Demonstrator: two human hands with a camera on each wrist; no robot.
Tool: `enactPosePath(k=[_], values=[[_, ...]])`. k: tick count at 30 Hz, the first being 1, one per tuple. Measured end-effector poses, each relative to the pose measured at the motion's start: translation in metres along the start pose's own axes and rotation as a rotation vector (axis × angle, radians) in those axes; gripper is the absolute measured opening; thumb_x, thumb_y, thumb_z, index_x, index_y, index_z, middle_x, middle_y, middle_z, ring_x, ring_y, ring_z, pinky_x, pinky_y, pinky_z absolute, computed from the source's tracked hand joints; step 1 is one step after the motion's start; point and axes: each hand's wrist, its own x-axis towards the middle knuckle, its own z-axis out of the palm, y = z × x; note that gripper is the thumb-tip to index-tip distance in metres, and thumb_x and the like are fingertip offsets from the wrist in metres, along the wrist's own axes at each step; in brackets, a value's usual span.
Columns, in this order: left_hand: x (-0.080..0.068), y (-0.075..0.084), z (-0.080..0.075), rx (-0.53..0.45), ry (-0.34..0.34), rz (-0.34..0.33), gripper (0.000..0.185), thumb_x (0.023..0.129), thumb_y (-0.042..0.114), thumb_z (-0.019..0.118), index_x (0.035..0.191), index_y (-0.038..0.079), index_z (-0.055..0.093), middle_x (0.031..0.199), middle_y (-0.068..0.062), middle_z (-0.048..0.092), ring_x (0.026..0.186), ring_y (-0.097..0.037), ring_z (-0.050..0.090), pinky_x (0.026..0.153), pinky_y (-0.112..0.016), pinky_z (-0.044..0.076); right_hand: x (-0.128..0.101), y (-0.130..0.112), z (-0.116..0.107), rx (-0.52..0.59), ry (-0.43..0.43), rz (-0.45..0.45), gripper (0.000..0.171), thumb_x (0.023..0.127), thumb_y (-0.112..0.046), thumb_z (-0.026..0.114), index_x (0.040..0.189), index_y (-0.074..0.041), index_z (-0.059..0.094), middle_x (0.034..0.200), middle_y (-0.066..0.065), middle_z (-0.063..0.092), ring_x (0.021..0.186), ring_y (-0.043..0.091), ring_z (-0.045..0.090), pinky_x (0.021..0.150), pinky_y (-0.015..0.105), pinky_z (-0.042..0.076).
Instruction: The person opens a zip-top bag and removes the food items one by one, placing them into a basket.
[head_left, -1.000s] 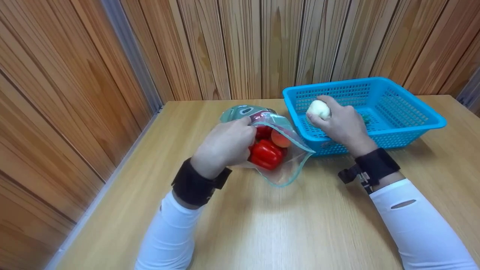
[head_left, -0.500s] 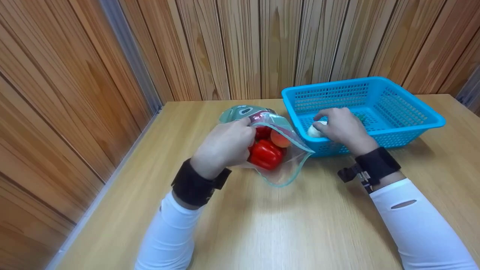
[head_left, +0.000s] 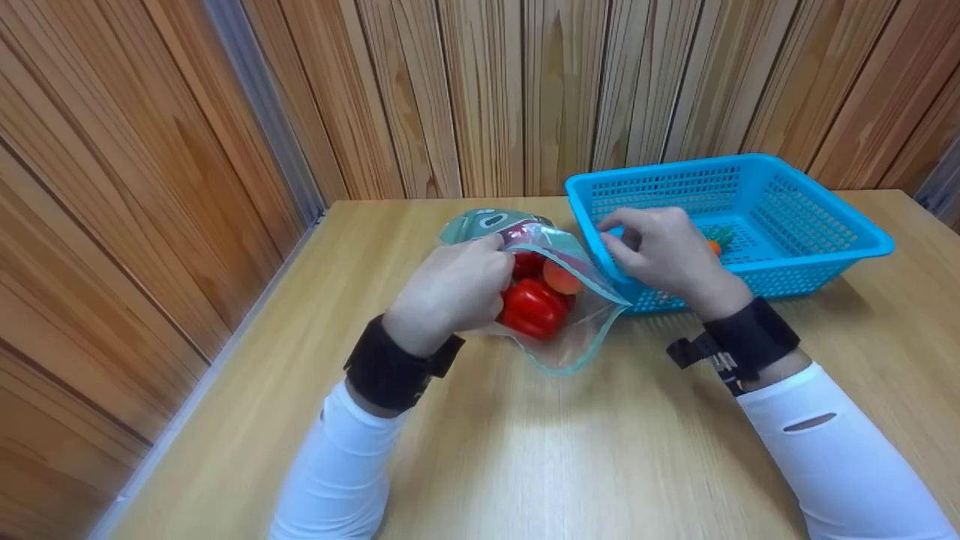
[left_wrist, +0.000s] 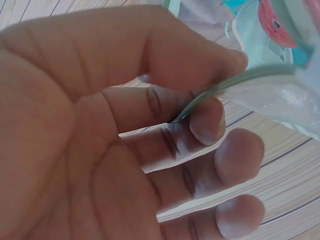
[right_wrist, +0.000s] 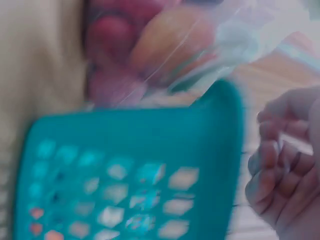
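Keeping the bag (head_left: 592, 319) gaping seems to be why its rim is pinched by the left hand (head_left: 451, 289), between thumb and nearest fingers, with the others loosely bent and spread apart. In the bag, which is laid on the table (head_left: 540, 450), a pepper (head_left: 535, 309), a round fruit (head_left: 562, 278) and another red thing (head_left: 527, 263) are bunched near that hand; by their weight the bag is probably steadied. The basket (head_left: 814, 262) is set upright just beside it, to the right, presumably so that both can be easily reached; whether they touch cannot be told. Over the basket's near left corner the right hand (head_left: 667, 251) is held, fingers half curled with a gap left before the thumb, and nothing is seen in its grasp, though the right wrist view is blurred. Farther right in the basket an orange, leafy thing (head_left: 715, 246) is laid, partly hidden by that hand.
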Motion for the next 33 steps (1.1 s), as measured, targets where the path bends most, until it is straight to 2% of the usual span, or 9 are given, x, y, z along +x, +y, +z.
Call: enactPosePath(k=[8, 10, 13, 16, 18, 21, 24, 28, 33], values=[[0.0, -0.001, -0.001, 0.009, -0.004, -0.01, 0.02, 0.09, 0.012, 0.069, 0.108, 0.003, 0.071, 0.101, -0.013, 0.062, 0.083, -0.024, 0.057, 0.076, -0.033, 0.057, 0.006, -0.051, -0.009, 0.255, 0.063, -0.372, 0.018, 0.084, 0.003, 0.065, 0.098, -0.004, 0.073, 0.069, 0.002, 0.062, 0.054, 0.007, 0.046, 0.053, 0.017, 0.043], [0.0, -0.002, -0.001, 0.012, -0.003, -0.009, 0.018, 0.091, 0.011, 0.068, 0.106, 0.002, 0.071, 0.1, -0.012, 0.062, 0.082, -0.024, 0.056, 0.075, -0.033, 0.057, 0.005, -0.063, -0.007, 0.335, -0.006, -0.442, 0.021, 0.083, 0.003, 0.061, 0.098, -0.006, 0.073, 0.072, 0.001, 0.064, 0.055, 0.008, 0.048, 0.053, 0.017, 0.043], [0.0, -0.003, 0.0, 0.026, 0.004, 0.005, 0.015, 0.092, 0.009, 0.063, 0.102, 0.001, 0.07, 0.097, -0.013, 0.061, 0.08, -0.024, 0.056, 0.071, -0.035, 0.057, 0.002, -0.081, 0.0, 0.383, -0.239, -0.458, 0.024, 0.083, -0.002, 0.061, 0.102, -0.008, 0.073, 0.077, 0.0, 0.066, 0.058, 0.01, 0.051, 0.055, 0.021, 0.046], [0.0, -0.003, 0.0, 0.034, 0.014, 0.021, 0.016, 0.093, 0.008, 0.061, 0.101, 0.0, 0.07, 0.096, -0.013, 0.061, 0.08, -0.024, 0.056, 0.07, -0.035, 0.058, -0.003, -0.094, 0.013, 0.28, -0.477, -0.335, 0.029, 0.085, -0.013, 0.07, 0.114, -0.01, 0.068, 0.088, -0.001, 0.068, 0.072, 0.012, 0.059, 0.067, 0.025, 0.053], [0.0, -0.003, 0.0, 0.028, 0.008, 0.026, 0.017, 0.094, 0.011, 0.062, 0.104, 0.0, 0.071, 0.097, -0.013, 0.061, 0.081, -0.024, 0.056, 0.073, -0.034, 0.058, -0.008, -0.096, 0.026, 0.167, -0.558, -0.248, 0.044, 0.085, -0.021, 0.076, 0.125, -0.01, 0.062, 0.107, 0.002, 0.069, 0.09, 0.016, 0.063, 0.079, 0.03, 0.057], [-0.001, -0.002, 0.0, 0.032, -0.003, 0.028, 0.021, 0.094, 0.015, 0.067, 0.109, 0.001, 0.071, 0.1, -0.013, 0.062, 0.083, -0.024, 0.057, 0.078, -0.034, 0.059, -0.014, -0.088, 0.05, 0.014, -0.539, -0.221, 0.067, 0.083, -0.023, 0.081, 0.141, -0.011, 0.048, 0.137, 0.008, 0.056, 0.117, 0.023, 0.056, 0.093, 0.038, 0.056], [0.001, 0.001, -0.001, 0.064, -0.022, 0.033, 0.024, 0.092, 0.017, 0.071, 0.112, 0.003, 0.071, 0.103, -0.013, 0.063, 0.084, -0.024, 0.059, 0.081, -0.035, 0.059, -0.02, -0.074, 0.07, -0.118, -0.484, -0.267, 0.084, 0.08, -0.022, 0.085, 0.149, -0.013, 0.039, 0.153, 0.012, 0.04, 0.134, 0.029, 0.045, 0.1, 0.044, 0.053], [0.003, 0.005, -0.002, 0.108, -0.043, 0.055, 0.032, 0.087, 0.019, 0.077, 0.115, 0.005, 0.071, 0.107, -0.011, 0.064, 0.089, -0.023, 0.061, 0.083, -0.034, 0.059, -0.024, -0.064, 0.081, -0.282, -0.46, -0.284, 0.091, 0.075, -0.025, 0.088, 0.15, -0.016, 0.038, 0.156, 0.013, 0.037, 0.137, 0.035, 0.041, 0.102, 0.048, 0.051], [0.002, 0.005, -0.001, 0.115, -0.041, 0.056, 0.03, 0.087, 0.02, 0.078, 0.114, 0.007, 0.071, 0.107, -0.009, 0.064, 0.087, -0.022, 0.06, 0.079, -0.033, 0.058, -0.023, -0.066, 0.081, -0.329, -0.504, -0.249, 0.097, 0.066, -0.025, 0.093, 0.148, -0.017, 0.04, 0.144, 0.012, 0.046, 0.128, 0.033, 0.045, 0.092, 0.045, 0.057]])
